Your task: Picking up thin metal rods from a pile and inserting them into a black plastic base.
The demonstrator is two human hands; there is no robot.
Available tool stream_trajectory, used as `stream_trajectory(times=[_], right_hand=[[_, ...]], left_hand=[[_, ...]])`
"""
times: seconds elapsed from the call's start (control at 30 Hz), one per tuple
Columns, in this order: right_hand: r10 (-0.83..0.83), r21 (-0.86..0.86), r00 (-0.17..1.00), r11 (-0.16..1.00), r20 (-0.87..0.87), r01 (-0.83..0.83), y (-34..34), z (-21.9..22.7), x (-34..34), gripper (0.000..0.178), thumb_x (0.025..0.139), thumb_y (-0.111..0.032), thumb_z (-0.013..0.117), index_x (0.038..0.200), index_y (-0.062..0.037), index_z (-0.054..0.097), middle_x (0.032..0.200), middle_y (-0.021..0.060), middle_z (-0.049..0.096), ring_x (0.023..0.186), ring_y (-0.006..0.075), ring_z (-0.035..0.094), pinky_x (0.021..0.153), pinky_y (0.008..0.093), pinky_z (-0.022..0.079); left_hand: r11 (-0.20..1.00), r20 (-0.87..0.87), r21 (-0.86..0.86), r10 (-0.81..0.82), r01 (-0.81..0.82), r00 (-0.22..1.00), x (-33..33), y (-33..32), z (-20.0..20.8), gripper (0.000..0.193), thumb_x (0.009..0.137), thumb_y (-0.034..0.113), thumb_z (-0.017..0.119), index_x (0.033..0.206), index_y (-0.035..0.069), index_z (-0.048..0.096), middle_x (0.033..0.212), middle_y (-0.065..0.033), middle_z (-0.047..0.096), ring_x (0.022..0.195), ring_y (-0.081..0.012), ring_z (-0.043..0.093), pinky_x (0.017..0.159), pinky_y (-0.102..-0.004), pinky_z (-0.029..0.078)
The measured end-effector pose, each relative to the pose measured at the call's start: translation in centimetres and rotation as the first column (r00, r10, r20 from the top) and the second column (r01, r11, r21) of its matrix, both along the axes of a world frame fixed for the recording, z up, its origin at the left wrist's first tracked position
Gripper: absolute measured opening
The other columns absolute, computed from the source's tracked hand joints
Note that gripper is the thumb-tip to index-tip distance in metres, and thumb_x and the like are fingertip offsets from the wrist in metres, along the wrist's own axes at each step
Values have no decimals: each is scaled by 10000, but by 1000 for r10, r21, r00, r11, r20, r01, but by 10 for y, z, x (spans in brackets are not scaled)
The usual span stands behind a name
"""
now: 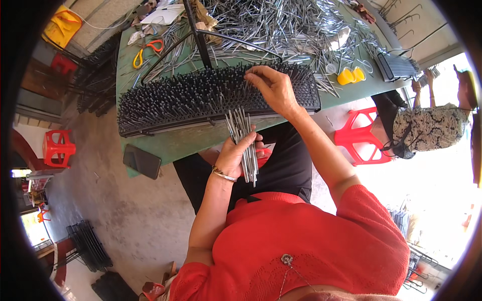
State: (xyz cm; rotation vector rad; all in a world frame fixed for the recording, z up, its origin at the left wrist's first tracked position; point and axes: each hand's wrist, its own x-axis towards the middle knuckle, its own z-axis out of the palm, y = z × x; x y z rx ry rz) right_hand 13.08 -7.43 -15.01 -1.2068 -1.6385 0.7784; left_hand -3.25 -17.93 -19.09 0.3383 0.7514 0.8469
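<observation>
My left hand (231, 159) is closed around a bundle of thin grey metal rods (247, 163) in front of the table edge. A long black rack with rows of holes (296, 103) lies along the near side of the table. Many dark rods (175, 98) stand upright in it, thickest on the left and middle, while bare holes show toward the right. Over the rack's right-hand part, my right hand (277, 92) has thumb and fingertips pinched together close to the rod tops. Whatever is between those fingertips is too small to make out.
A large heap of loose rods (281, 25) covers the back of the green table (346, 98). Orange-handled scissors (146, 52) lie left, yellow cups (351, 76) right, a dark phone (142, 161) at the front edge. Red stools (357, 136) stand nearby; another person (427, 125) is at right.
</observation>
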Motion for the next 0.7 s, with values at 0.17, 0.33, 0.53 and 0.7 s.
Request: stream_trajectory(times=[0.17,0.33,0.53,0.7], right_hand=[[-29,62,1000,998,0,28,-4,-1,-1,183,891,-82,601,1035,30,621,924,93,693,859,110,651,733,226,504],[-117,198,988,971,-100,135,-2,-12,-8,206,820,-122,686,1000,-26,656,875,113,683,775,190,665,656,285,509],[-240,339,964,922,117,189,-10,-4,-7,279,820,-59,681,1090,-30,617,937,112,693,888,191,668,773,265,508],[-216,277,976,939,22,202,-9,-19,-9,289,814,-62,682,1096,-47,616,940,89,695,895,184,649,807,286,475]], left_hand=[[1000,5,4,-5,5,1000,0,0,-2,287,871,141,646,1123,55,540,921,-87,613,789,-177,629,663,-326,578],[1000,-17,7,-16,16,1000,0,1,0,303,877,156,638,1147,65,534,920,-90,616,777,-161,624,645,-319,576],[999,-68,42,-29,32,997,-4,1,3,337,886,150,619,1196,73,510,917,-90,617,699,-118,601,564,-261,542],[996,-40,68,-59,62,997,-3,0,2,367,889,140,610,1227,65,488,913,-88,614,658,-104,588,509,-231,510]])
